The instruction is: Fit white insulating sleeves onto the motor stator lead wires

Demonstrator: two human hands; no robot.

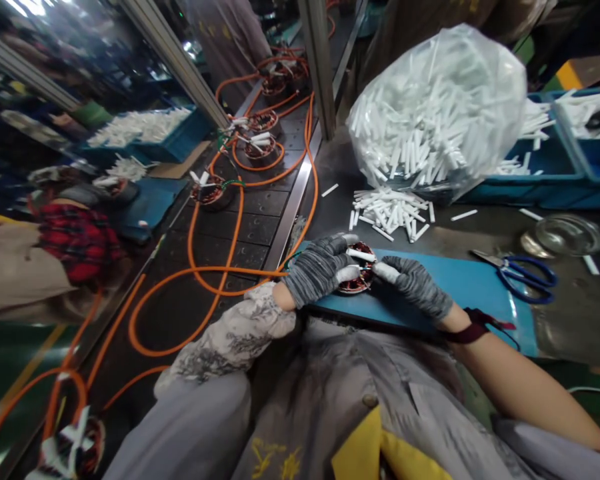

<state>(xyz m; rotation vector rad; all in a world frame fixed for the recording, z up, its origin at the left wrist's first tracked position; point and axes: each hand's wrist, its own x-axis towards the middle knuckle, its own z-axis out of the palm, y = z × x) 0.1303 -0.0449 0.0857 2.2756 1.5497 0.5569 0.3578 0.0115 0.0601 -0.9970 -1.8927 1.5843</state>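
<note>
Grey knit gloves: both my hands wear them, so grip should be good and feel dulled.
Left hand [320,268]: curled over the near-left rim of the stator [356,272], fingers closed on it, steadying.
Right hand [414,285]: fingertips pinched shut on a white sleeve [361,255] laid across the stator's top.
Stator position: flat on the blue mat [473,280], at the bench's near edge, between my two hands.
Stator handling: I judge it dense and stiff, a metal core with copper windings; the windings look easy to nick, so I would hold by the outer rim, not the coils.
Sleeve handling: light, thin, probably crushable; I would pinch near one end.
Loose sleeves [390,215]: small heap on the bench just beyond the mat.
Clear bag [437,110]: bulging with more sleeves, behind the heap.
Scissors [517,270]: blue-handled, right of the mat, apart from my hands.
Orange cable [220,270]: loops along the dark conveyor [260,220] to my left, among other stators.
</note>
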